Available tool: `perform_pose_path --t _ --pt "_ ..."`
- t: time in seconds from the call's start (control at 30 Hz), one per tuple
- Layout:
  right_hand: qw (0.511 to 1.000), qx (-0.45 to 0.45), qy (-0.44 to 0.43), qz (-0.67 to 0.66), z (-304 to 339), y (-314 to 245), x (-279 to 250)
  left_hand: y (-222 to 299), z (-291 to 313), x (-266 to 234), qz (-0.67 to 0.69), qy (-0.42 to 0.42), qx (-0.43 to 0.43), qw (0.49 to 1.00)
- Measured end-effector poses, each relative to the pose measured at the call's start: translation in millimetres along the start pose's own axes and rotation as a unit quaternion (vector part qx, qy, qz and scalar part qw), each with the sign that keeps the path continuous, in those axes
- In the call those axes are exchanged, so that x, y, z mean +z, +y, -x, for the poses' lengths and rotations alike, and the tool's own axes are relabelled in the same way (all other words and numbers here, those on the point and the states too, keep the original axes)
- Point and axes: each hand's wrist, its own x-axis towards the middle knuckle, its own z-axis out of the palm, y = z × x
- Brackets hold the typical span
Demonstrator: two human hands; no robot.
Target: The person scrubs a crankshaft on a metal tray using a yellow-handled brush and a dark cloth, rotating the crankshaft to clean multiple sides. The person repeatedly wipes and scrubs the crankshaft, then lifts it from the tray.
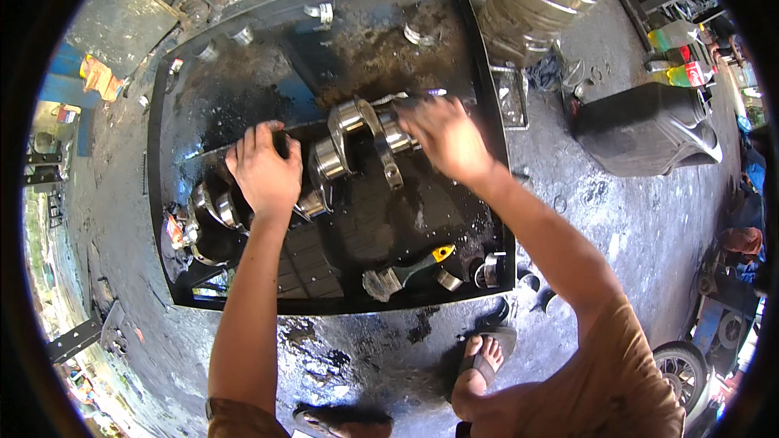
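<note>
A shiny steel crankshaft [350, 118] lies slantwise across a shallow black metal tray [324, 306], dark with oil. My left hand [265, 169] is closed over its left-middle part, fingers curled down on the far side. At the right end, my right hand [446, 136] is closed on the crankshaft, slightly blurred; its fingertips are partly hidden, and I cannot tell whether it also holds something thin. Nearer to me in the tray rests a paintbrush [410, 272] with a dark handle and yellow tip. Curved bearing shells [449, 279] sit beside it.
More bearing shells [420, 35] lie at the tray's far side. Beyond its right edge stand a large cloudy plastic bottle [540, 4] and a black jerrycan [637, 128]. Soft-drink bottles [688, 75] are farther right. My sandalled foot [484, 361] is close to the near edge.
</note>
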Motion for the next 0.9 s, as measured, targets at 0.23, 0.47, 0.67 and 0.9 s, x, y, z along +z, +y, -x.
perform_pose_path --t 0.23,0.47,0.67,0.9 --pt "0.994 0.02 0.0 -0.105 -10 7 0 -1 0 -3 0.0 -0.019 -0.001 1.0" --pt "0.974 0.139 -0.154 -0.093 -6 11 -5 -1 1 -2 0.011 -0.01 0.015 1.0" --pt "0.993 -0.024 0.015 -0.113 -6 11 -6 -1 0 0 -0.007 -0.006 0.002 1.0" --pt "0.987 0.069 -0.077 -0.123 -9 -2 -21 -2 0 -2 0.007 -0.003 0.015 1.0"
